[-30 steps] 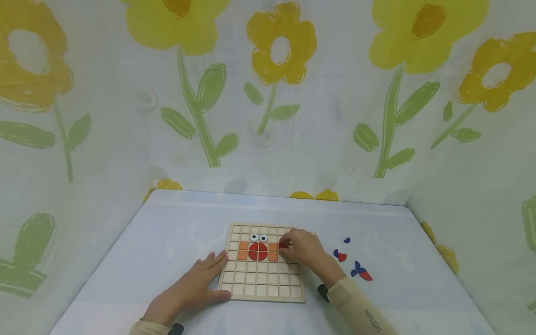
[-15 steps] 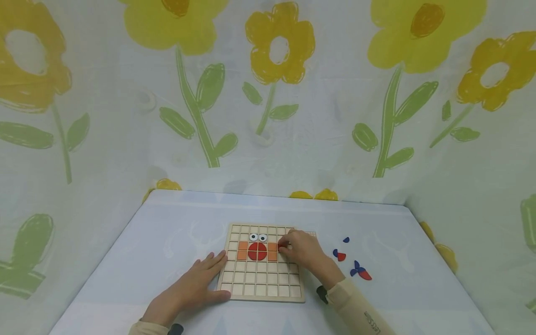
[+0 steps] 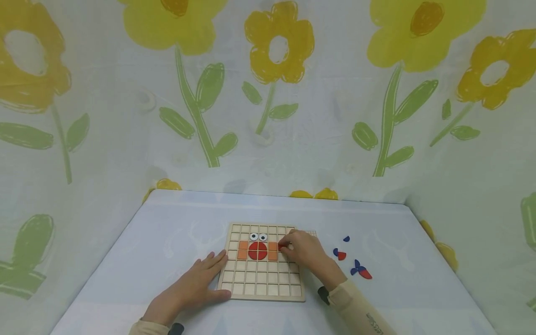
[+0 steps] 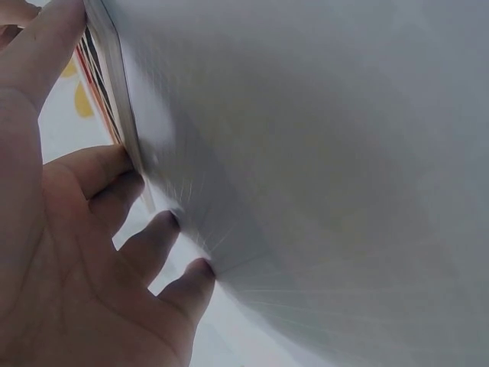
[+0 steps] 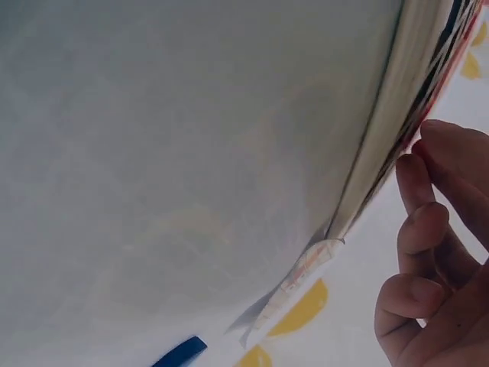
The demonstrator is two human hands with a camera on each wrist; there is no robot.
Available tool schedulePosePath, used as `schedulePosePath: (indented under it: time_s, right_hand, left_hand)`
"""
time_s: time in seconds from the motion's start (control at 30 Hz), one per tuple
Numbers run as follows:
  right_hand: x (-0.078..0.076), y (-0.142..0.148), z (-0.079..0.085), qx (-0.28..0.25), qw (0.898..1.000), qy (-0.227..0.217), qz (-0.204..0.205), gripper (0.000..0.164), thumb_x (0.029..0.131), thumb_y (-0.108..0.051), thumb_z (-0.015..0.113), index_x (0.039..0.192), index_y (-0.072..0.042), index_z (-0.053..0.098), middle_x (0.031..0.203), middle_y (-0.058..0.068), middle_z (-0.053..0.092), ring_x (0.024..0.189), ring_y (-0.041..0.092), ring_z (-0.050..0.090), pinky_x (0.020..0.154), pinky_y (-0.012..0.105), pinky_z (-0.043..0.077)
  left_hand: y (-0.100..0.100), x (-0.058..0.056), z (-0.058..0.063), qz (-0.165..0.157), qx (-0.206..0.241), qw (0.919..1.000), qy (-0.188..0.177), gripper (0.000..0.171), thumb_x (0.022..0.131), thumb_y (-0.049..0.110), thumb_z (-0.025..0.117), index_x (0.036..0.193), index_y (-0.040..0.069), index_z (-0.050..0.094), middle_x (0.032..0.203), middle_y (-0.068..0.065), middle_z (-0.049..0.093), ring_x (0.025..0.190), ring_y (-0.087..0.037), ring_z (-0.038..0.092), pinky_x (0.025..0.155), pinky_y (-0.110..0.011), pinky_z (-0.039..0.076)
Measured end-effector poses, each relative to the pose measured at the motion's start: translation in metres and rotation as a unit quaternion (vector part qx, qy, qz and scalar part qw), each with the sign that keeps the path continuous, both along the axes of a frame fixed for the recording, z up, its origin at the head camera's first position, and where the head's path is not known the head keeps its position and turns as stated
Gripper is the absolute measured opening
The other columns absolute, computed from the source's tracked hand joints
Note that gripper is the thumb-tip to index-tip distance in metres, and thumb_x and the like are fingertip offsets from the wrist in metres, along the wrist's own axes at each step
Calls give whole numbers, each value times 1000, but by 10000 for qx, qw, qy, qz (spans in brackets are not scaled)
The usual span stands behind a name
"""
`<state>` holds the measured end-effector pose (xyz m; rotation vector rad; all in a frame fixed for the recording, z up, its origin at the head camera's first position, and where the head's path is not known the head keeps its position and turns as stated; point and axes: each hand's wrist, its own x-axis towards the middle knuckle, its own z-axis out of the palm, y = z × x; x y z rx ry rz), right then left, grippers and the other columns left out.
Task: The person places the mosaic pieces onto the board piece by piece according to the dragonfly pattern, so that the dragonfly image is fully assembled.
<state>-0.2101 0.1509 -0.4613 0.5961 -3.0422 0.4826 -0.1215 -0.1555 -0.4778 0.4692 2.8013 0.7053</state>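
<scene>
The right hand (image 3: 307,251) pinches a small flat red piece (image 3: 280,247), long axis hidden, toward the square wooden grid board (image 3: 261,278)'s right edge, mid-tabletop (image 3: 167,223). The left hand (image 3: 197,284), well apart, touches the board's left edge, fingers extended.

Pale table (image 3: 167,237), gridded wooden board (image 3: 261,290), blue and red pieces (image 3: 364,273) (scattered right), part-hidden card (image 5: 294,283)

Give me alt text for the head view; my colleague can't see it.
The right hand pinches a red piece at the right of the gridded board; the left hand touches its left edge. On the board, two eyes sit above a red disc flanked by orange tiles. Farther right, blue pieces and red wedges lie on the table.
</scene>
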Motion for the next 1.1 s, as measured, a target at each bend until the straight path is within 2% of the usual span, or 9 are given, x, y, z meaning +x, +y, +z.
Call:
schedulePosePath:
  time_s: [0.1,0.23,0.43,0.6,0.83,0.93,1.1]
  right_hand:
    - [3,4,7,-72,9999,14,-91,17,90,-26,79,106,-21,80,93,-11,69,84,10,59,76,31,56]
    - [8,17,22,-244,9992,300,-117,18,89,-25,79,106,-20,80,94,-10,69,86,11,62,71,29,56]
    - [20,41,48,-591,9947,826,-156,20,87,-22,82,106,-20,80,95,-11,69,68,7,53,54,23,48]
    - [28,59,55,-557,9917,1105,-361,24,85,-24,84,107,-20,79,96,-9,70,65,8,48,49,22,43]
    - [39,89,49,-345,9955,528,-706,26,87,-22,81,113,-19,78,100,-7,70,66,9,49,51,25,44]
    - [42,102,42,-318,9973,198,-630,29,86,-18,83,115,-19,77,106,-6,71,72,10,53,58,25,48]
    - [50,122,25,-92,9983,-232,-528,35,84,-16,84,116,-24,76,104,-10,70,84,10,56,71,27,54]
  left_hand:
    - [0,0,1,13,10,10000,-33,101,79,68,72,157,13,40,166,3,28,154,-32,18,124,-56,15]
    - [0,0,2,24,28,10000,-63,101,79,68,73,157,13,40,166,3,28,154,-31,18,124,-56,15]
    - [0,0,0,-16,29,10000,-29,100,80,67,73,157,12,40,166,1,28,154,-33,19,124,-56,15]
    - [0,0,0,9,42,10000,-43,100,79,67,73,157,12,40,166,1,28,154,-33,18,124,-56,15]
    - [1,0,2,-13,92,9999,-86,100,79,65,75,156,9,41,165,-1,30,153,-35,19,123,-58,16]
    - [1,0,1,-26,51,10000,-81,101,79,65,74,156,10,41,165,-1,30,153,-35,20,123,-58,16]
    - [0,-1,0,-49,-18,10000,-39,101,79,67,73,156,10,41,165,-1,30,153,-34,20,123,-58,17]
